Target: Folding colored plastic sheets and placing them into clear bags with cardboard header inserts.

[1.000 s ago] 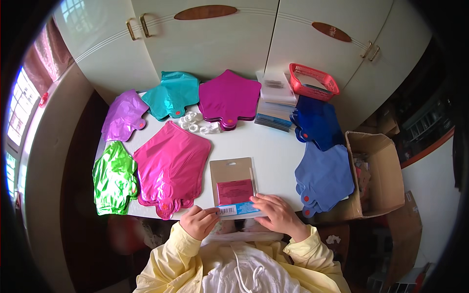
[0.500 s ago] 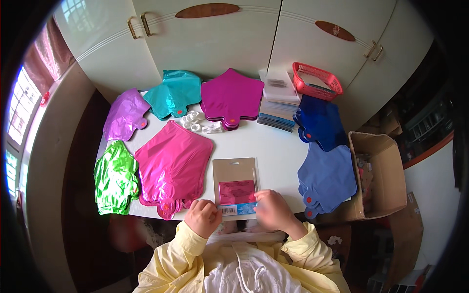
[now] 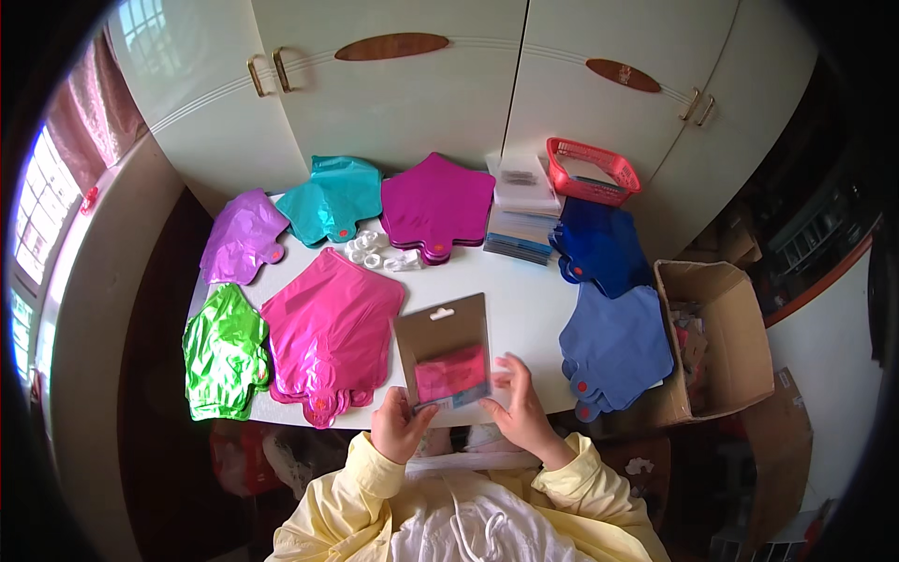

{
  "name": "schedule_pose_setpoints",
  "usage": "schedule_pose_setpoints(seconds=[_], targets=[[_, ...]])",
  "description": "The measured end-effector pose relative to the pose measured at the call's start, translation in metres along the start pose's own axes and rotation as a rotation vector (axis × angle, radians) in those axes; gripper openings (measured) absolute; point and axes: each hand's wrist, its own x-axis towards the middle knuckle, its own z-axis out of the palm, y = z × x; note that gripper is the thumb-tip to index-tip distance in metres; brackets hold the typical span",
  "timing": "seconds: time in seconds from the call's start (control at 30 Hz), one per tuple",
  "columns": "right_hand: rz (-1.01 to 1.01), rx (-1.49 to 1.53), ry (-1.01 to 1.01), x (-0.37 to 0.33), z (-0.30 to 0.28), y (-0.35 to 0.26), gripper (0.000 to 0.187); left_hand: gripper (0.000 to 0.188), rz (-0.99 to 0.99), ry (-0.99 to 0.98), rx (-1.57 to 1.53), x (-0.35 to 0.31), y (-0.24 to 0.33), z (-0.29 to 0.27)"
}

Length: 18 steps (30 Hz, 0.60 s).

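A flat packet (image 3: 442, 328) with a hang hole at its top is raised off the table and tilted. Its upper part looks brown; a folded pink foil piece (image 3: 451, 373) and a bit of blue show in its lower part. My left hand (image 3: 400, 426) grips the packet's lower left corner, thumb in front. At the lower right corner is my right hand (image 3: 521, 412), fingers spread and thumb close to the edge; whether it touches cannot be made out. Left of the packet lies a stack of pink foil balloons (image 3: 332, 323).
Around the white table (image 3: 520, 323) lie green (image 3: 223, 351), lilac (image 3: 243, 234), teal (image 3: 332, 199), magenta (image 3: 436, 201), dark blue (image 3: 604, 245) and slate-blue foil balloons (image 3: 618, 342). White rolls (image 3: 373, 251), stacked sleeves (image 3: 523, 220) and a red basket (image 3: 592, 171) sit behind. A cardboard box (image 3: 730, 347) stands right.
The packet has come up off the table and tilted, held by my left hand. My right hand's fingers have spread away from its lower right part. The whole view has shifted slightly.
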Motion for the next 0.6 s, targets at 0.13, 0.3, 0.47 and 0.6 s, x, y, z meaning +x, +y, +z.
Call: schedule_pose_setpoints(seconds=[0.13,0.3,0.47,0.6], targets=[[0.278,0.472,-0.039,-0.011,0.004,0.004,0.041,0.020,0.129,-0.059,-0.571,-0.001,-0.005,0.012],[0.352,0.524,-0.056,-0.016,-0.003,-0.020,0.010,0.018,0.221,-0.122,-0.653,-0.010,0.007,0.007],[0.350,0.574,-0.012,-0.023,-0.006,-0.045,0.011,0.022,0.222,-0.151,-0.654,-0.024,0.007,0.000],[0.330,0.542,-0.017,-0.038,-0.005,-0.053,0.017,0.021,0.241,-0.161,-0.649,-0.040,0.009,-0.005]])
